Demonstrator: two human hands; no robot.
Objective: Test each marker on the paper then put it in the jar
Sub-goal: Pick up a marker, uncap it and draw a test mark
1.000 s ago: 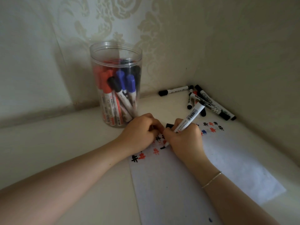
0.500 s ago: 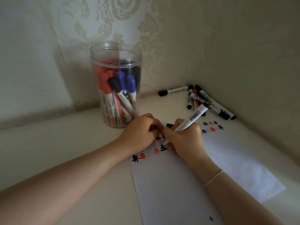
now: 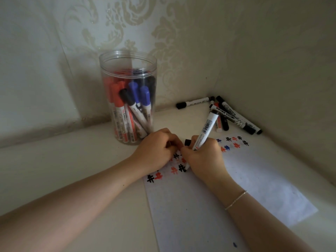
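My right hand (image 3: 205,159) grips a white marker (image 3: 207,130) like a pen, with its tip down on the white paper (image 3: 254,179) at a fresh black hash mark (image 3: 182,167). Rows of black, red and blue hash marks cross the paper's top edge. My left hand (image 3: 156,150) is curled in a fist on the paper's top left corner, touching my right hand. A black cap (image 3: 187,142) pokes out at its fingertips. The clear plastic jar (image 3: 127,60) stands open behind my left hand and holds several red, blue and black markers.
Several loose black and red markers (image 3: 234,117) lie in the far right corner, and one black marker (image 3: 192,102) lies along the back wall. Papered walls close the surface at the back and right. A thin bracelet (image 3: 236,200) circles my right wrist.
The black mark under the marker tip grew from two short strokes into a full hash. The marker tilted a little more upright. My left hand stayed put.
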